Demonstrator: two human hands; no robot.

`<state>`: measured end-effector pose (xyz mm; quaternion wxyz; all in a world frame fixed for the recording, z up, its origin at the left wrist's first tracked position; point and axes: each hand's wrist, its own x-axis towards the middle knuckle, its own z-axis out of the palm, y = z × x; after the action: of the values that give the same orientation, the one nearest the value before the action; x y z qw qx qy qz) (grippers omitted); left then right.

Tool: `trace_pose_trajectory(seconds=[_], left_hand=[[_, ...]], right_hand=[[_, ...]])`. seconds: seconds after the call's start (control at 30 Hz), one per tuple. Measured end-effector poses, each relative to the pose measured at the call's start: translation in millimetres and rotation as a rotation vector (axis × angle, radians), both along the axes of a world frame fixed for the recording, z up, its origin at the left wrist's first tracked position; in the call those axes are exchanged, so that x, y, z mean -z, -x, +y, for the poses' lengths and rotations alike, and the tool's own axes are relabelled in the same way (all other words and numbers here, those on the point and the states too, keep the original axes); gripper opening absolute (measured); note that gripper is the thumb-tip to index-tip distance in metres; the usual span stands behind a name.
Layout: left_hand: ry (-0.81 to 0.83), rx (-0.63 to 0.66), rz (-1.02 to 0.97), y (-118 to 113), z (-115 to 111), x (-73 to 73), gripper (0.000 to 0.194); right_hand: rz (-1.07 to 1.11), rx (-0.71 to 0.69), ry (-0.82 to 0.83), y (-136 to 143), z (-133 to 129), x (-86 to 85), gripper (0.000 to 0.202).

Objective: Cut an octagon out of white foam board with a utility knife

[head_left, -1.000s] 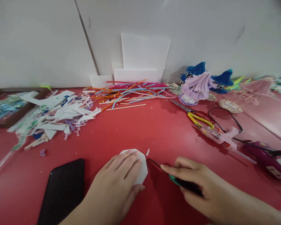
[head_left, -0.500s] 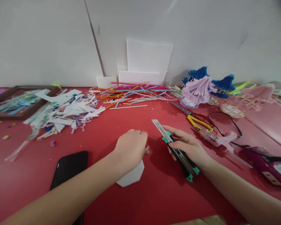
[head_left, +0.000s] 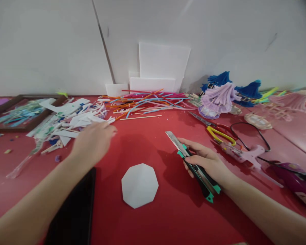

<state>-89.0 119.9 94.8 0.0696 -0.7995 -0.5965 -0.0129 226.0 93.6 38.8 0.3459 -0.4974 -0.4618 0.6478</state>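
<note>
A white many-sided piece of board (head_left: pixel 140 185) lies flat on the red table (head_left: pixel 132 143), between my two hands. My right hand (head_left: pixel 200 157) is closed around a green and black box cutter (head_left: pixel 197 170), its long metal blade out and pointing up and to the left. My left hand (head_left: pixel 94 141) is over the near right edge of a pile of white scraps (head_left: pixel 76 117); it is blurred, and what its fingers hold, if anything, cannot be made out. Below my left forearm a black phone (head_left: pixel 73 207) rests partly hidden.
Bundled coloured sticks (head_left: pixel 148 102) lie before white boards (head_left: pixel 163 63) leaning on the wall. A brown frame (head_left: pixel 32 126) is at left. At right are pliers (head_left: pixel 219 134), a glue gun (head_left: pixel 244 153), a purple power strip (head_left: pixel 293 177) and small fringed models (head_left: pixel 218 98).
My left hand has moved left from the white piece to the scrap pile, uncovering the whole piece. My right hand still holds the cutter in nearly the same spot.
</note>
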Motion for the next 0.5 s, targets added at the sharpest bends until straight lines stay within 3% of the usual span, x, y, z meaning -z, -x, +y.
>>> trace_pose_trajectory(seconds=[0.07, 0.13, 0.3, 0.37, 0.43, 0.5], left_hand=[[-0.077, -0.101, 0.038, 21.0, 4.4, -6.0, 0.035], [-0.117, -0.104, 0.034, 26.5, 2.0, -9.1, 0.039], [0.030, 0.198, -0.072, -10.2, -32.6, 7.2, 0.036], [0.110, 0.359, -0.134, -26.6, -52.4, 17.7, 0.046], [0.137, 0.415, -0.163, -36.9, -69.6, 25.0, 0.062], [0.136, 0.447, -0.141, -41.5, -80.9, 28.4, 0.065]], right_hand=[[-0.004, -0.004, 0.003, 0.7, 0.4, -0.1, 0.079], [-0.011, 0.009, 0.015, 1.7, 0.0, -0.6, 0.078], [-0.022, 0.043, 0.038, 2.3, -1.8, -1.5, 0.080], [-0.024, 0.041, 0.029, 1.4, -1.4, -0.7, 0.080], [-0.017, 0.045, 0.016, 0.7, -0.6, 0.5, 0.078], [-0.009, 0.052, 0.005, 0.7, -0.2, 1.4, 0.076]])
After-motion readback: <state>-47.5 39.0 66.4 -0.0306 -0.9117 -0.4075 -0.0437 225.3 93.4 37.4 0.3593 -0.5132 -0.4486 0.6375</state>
